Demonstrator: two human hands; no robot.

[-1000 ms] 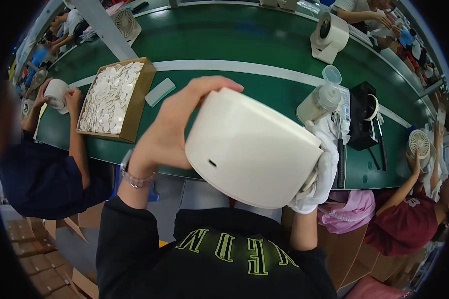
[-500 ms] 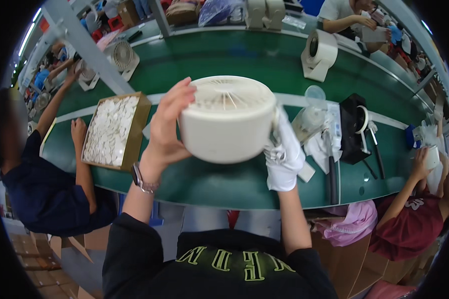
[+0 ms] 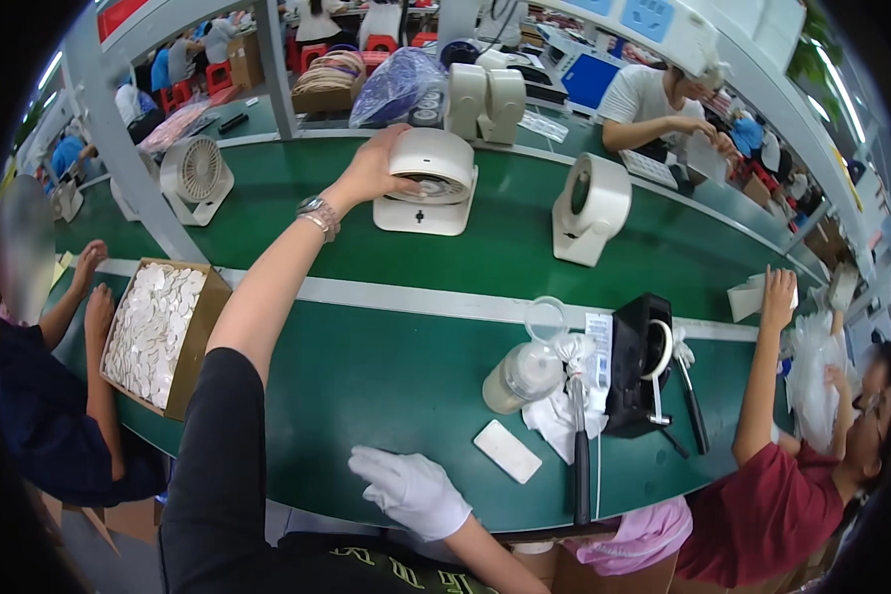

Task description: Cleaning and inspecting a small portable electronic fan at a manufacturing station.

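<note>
1. The left hand (image 3: 371,168), bare and with a wristwatch (image 3: 319,214) at the wrist, reached out toward 12 o'clock; its fingers were spread over the top left edge of a white desk fan (image 3: 428,182).
2. The white desk fan stood on the far half of the green belt (image 3: 366,366), beyond the white stripe (image 3: 416,300).
3. The right hand (image 3: 409,489), in a white glove, rested at 6 o'clock near the belt's near edge, fingers loosely spread, holding nothing.
4. A small white pad (image 3: 507,451) lay just beside the glove at 3 o'clock.
5. A cardboard box of white discs (image 3: 158,332) sat at 9 o'clock.
6. A second white fan (image 3: 591,208) stood at 1 o'clock, well apart from the first.
</note>
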